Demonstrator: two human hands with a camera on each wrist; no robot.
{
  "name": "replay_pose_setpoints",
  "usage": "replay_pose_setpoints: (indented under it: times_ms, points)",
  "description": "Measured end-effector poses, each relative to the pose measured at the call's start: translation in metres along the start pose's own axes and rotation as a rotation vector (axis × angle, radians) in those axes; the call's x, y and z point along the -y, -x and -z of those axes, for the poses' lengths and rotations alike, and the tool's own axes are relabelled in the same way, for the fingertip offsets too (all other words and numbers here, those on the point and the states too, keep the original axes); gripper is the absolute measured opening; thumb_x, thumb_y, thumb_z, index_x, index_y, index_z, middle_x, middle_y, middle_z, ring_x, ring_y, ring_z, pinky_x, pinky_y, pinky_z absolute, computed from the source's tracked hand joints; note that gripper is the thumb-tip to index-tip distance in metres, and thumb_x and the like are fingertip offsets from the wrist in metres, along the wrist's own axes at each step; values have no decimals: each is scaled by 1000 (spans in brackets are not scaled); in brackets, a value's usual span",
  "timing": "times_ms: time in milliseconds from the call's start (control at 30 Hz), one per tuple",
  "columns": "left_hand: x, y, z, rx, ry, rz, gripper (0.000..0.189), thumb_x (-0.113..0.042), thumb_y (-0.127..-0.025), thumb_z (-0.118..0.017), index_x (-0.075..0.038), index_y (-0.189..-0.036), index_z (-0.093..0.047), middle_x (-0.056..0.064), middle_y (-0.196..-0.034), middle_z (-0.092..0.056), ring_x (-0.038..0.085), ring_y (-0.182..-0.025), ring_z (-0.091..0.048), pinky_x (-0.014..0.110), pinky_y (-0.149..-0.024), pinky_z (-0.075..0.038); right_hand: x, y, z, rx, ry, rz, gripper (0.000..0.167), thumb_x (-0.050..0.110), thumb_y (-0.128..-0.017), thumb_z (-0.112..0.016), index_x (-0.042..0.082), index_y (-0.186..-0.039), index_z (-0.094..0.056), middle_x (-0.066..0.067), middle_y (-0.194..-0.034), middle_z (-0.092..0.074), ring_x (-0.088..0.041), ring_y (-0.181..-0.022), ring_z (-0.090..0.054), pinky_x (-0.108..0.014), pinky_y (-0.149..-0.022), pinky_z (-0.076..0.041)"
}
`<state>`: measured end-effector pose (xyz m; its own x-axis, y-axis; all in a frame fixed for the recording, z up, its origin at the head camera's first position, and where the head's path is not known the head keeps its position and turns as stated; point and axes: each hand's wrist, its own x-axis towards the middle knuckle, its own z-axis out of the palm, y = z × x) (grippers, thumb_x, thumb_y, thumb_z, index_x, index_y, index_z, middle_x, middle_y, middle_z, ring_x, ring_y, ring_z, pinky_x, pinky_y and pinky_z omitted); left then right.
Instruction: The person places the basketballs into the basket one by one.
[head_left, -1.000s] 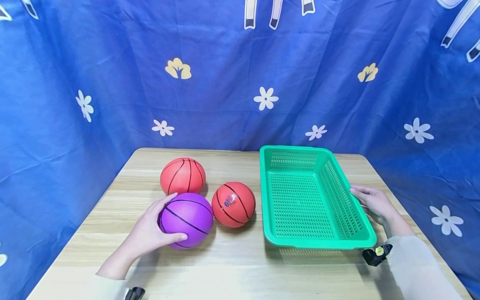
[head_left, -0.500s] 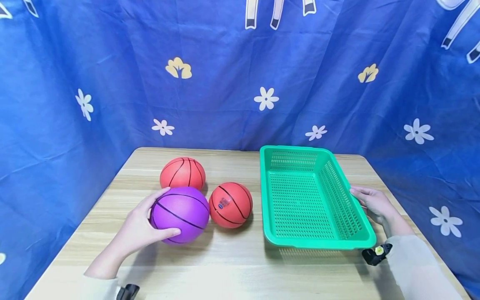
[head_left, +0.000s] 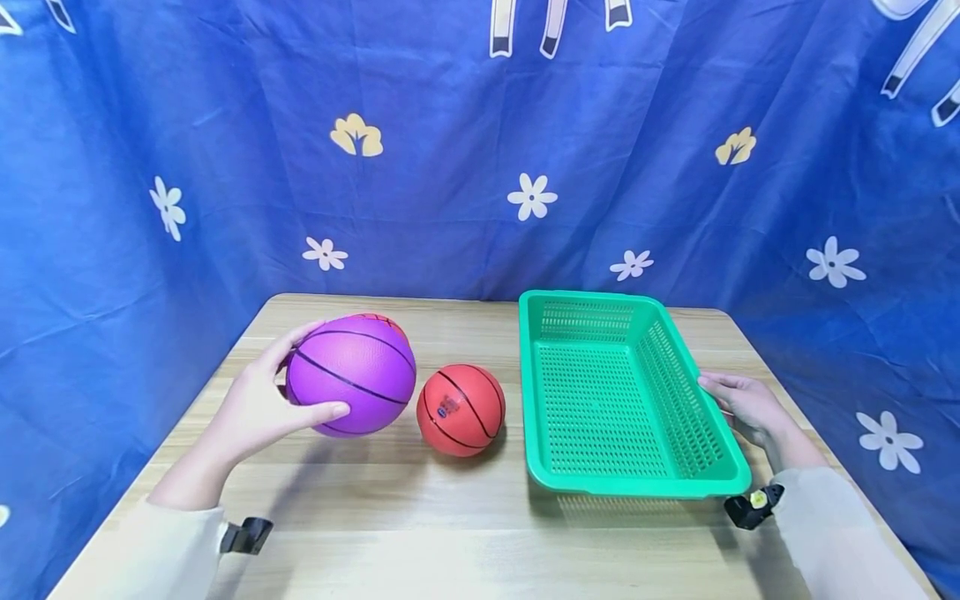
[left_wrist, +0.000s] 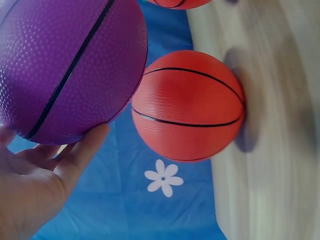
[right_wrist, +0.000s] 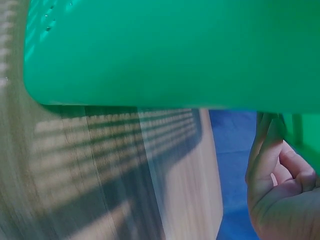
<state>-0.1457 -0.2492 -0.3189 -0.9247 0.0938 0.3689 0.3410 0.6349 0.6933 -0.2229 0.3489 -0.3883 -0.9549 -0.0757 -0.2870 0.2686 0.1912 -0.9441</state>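
Note:
My left hand (head_left: pixel 258 396) grips a purple ball (head_left: pixel 352 375) with black lines, thumb on its near side and fingers round the left and far side. The purple ball is held above the table, and in the head view it mostly hides a red ball (head_left: pixel 390 323) behind it. In the left wrist view that red ball (left_wrist: pixel 190 107) rests on the table, its lower side showing fully. A second red ball (head_left: pixel 461 410) with a small printed mark lies to the right. At the right, my right hand (head_left: pixel 750 412) holds the right rim of a green perforated basket (head_left: pixel 531 400).
A wooden table (head_left: pixel 450 542) carries the balls and basket. Behind and at both sides hangs a blue curtain (head_left: pixel 450 100) with white flowers, close to the table's edges. The basket stands on the right half.
My left hand has lifted the purple ball off the table, upward and slightly left, over the far red ball in view. The near red ball rolled slightly left. The right hand and basket stayed put.

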Motion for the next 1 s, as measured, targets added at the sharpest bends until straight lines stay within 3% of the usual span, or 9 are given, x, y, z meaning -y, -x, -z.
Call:
replay_pose_setpoints:
  times_ms: [333,467,633,833,1000]
  points:
    - [-16,-38,-4,15,39,18,98,-25,-67,-88,-19,-148,-34,19,-136,-44,43,-117,-48,60,-87,-44,2,1,-1,-5,34,2,72,34,-97,-56,-9,-145,-24,18,-99,-59,4,-89,-59,-29,-82,-52]
    - [-22,-55,-9,20,47,30,97,-29,-67,-88,-21,-147,-34,18,-137,-44,41,-118,-47,60,-88,-44,2,1,-2,-13,76,-2,72,37,-96,-55,-7,-146,-26,12,-110,-58,4,-93,-56,-29,-85,-51]
    - [-34,-75,-22,35,71,23,96,-34,-67,-87,-23,-147,-35,15,-137,-45,37,-117,-48,58,-90,-44,1,-1,-2,-16,92,-3,71,37,-96,-55,-6,-146,-27,4,-122,-55,0,-100,-53,-29,-86,-50]
    - [-51,-96,-42,38,65,14,96,-41,-64,-88,-27,-144,-38,10,-135,-48,33,-116,-50,56,-92,-43,0,-2,-2,-6,61,3,69,34,-97,-55,-7,-145,-27,11,-110,-58,5,-91,-56,-29,-85,-51]
    - [-67,-112,-63,46,69,8,96,-44,-62,-88,-28,-143,-40,11,-134,-48,33,-116,-50,53,-91,-44,1,-2,-1,1,39,13,69,32,-98,-55,-9,-145,-25,12,-106,-61,2,-90,-59,-30,-82,-53]
